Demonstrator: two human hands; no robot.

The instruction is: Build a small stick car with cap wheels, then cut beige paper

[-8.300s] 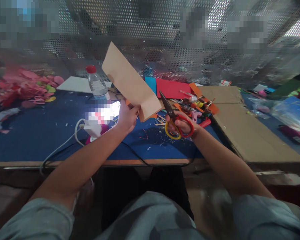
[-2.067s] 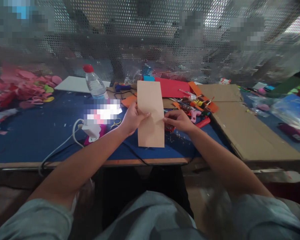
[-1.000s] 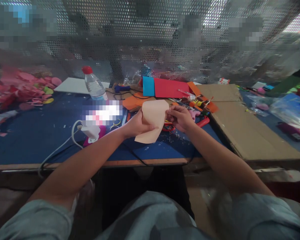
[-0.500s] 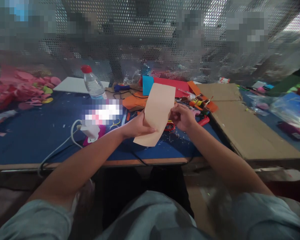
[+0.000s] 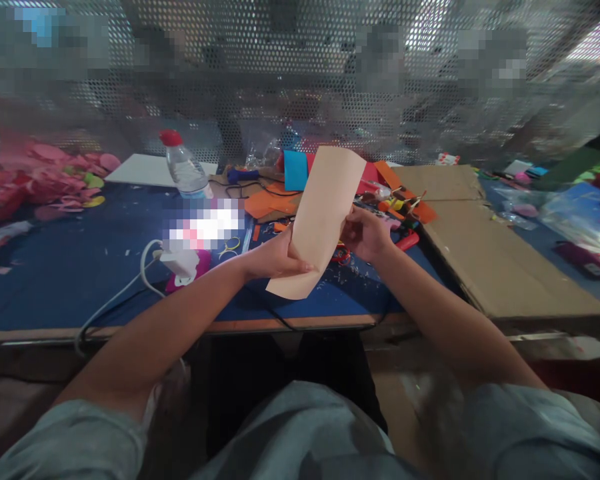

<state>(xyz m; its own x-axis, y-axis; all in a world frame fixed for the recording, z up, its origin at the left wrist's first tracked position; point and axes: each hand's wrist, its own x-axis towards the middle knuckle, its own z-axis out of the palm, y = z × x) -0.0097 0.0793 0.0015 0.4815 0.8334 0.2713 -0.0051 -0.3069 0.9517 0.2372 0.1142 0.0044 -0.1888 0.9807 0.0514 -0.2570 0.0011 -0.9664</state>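
A long beige sheet (image 5: 327, 207), paper or thin foam by its look, is held up over the blue table (image 5: 105, 287), its upper part bending back. My left hand (image 5: 277, 255) grips it low on the left side, with the thumb across its face and the other fingers behind. At the right edge, my right hand (image 5: 366, 233) is closed with fingertips at the sheet; part of those fingers is turned away. Red-handled scissors (image 5: 341, 253) lie partly hidden behind the sheet and my right hand.
Left of my hands stand a white plug (image 5: 179, 261) with a cable and a red-capped bottle (image 5: 186, 167). Orange pieces (image 5: 273, 200) lie behind. Cardboard (image 5: 510, 267) covers the right side. Pink cut pieces (image 5: 45, 173) are heaped far left. A perforated metal screen (image 5: 280, 100) closes the back.
The beige sheet's upper end has risen and swung to the right, and more of its length shows. Both hands stay nearly where they were, still on the sheet.
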